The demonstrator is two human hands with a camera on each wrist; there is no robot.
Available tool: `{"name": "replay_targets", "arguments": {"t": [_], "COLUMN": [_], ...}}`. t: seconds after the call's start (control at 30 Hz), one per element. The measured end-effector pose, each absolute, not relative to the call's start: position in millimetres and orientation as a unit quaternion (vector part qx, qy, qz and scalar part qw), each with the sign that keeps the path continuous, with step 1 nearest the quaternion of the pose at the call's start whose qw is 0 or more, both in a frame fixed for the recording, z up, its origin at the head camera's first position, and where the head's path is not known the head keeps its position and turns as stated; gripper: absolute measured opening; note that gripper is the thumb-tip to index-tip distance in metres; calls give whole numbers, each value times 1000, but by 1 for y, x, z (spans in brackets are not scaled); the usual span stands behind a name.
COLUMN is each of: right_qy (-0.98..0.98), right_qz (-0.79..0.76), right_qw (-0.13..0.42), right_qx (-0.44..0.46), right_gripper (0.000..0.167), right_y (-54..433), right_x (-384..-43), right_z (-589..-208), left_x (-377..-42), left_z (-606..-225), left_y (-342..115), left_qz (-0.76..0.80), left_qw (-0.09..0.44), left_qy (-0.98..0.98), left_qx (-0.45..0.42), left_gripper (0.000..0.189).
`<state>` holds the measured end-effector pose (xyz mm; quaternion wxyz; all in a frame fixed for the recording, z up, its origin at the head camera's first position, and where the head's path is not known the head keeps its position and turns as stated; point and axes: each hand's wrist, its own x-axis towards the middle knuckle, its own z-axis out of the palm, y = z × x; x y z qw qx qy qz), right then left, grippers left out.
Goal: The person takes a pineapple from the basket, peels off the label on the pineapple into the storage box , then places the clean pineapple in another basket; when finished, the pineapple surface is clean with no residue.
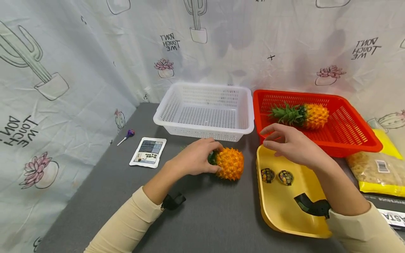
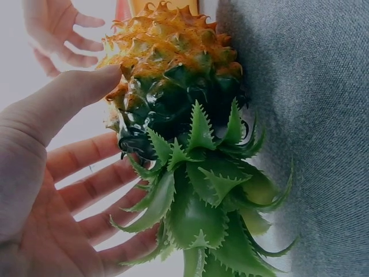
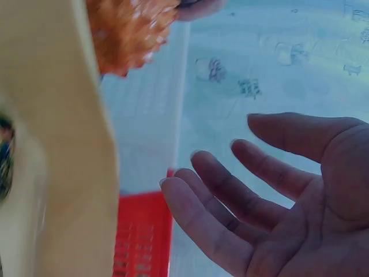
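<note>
A small orange pineapple (image 1: 230,163) with a spiky green crown (image 2: 196,202) lies on the grey table in front of the white basket. My left hand (image 1: 198,157) holds it from above where fruit and crown meet. In the left wrist view the thumb (image 2: 86,95) lies against the fruit, and the other fingers pass behind it, their tips hidden. My right hand (image 1: 292,144), empty with loosely bent fingers, hovers over the far end of the yellow tray (image 1: 269,214), close to the red basket (image 1: 351,126). Two round dark-labelled pieces (image 1: 286,177) lie in that tray.
A white basket (image 1: 202,128) stands at the back. Another pineapple (image 1: 316,116) lies in the red basket. To the left are a white packet (image 1: 148,152) and a purple lollipop (image 1: 130,133). A yellow bag (image 1: 379,172) lies at the right edge.
</note>
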<state>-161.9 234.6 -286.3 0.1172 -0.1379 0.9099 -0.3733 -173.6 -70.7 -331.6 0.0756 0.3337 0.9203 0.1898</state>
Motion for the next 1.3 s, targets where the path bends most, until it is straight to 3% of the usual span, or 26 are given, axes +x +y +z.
{"name": "replay_targets", "arguments": {"t": [0.27,0.53,0.83,1.03,1.3], "right_qy": [915,920,923,928,951], "right_qz": [-350,-292,-259,-245,-181], "right_qw": [118,159,167,172,156], "right_qx": [-163,-210,-230,-220,-196], "right_gripper": [47,70,81,84,86], "right_y": [201,167,143,130,125], "right_x": [-163,-164,-161,-158,-158], "right_z": [-282,-301,-318,-319,-319], "left_x": [-174,-178,-178,-184,-205], "left_z": [-334,-334,-339,-329,-307], "left_y": [-71,-70,-80,-101,-122], "left_qz": [196,197,222,277,245], "left_qw": [67,68,59,13,-58], "left_qy": [918,918,909,895,927], "left_qx": [337,338,347,349,280], "left_gripper": [54,54,54,40,34]}}
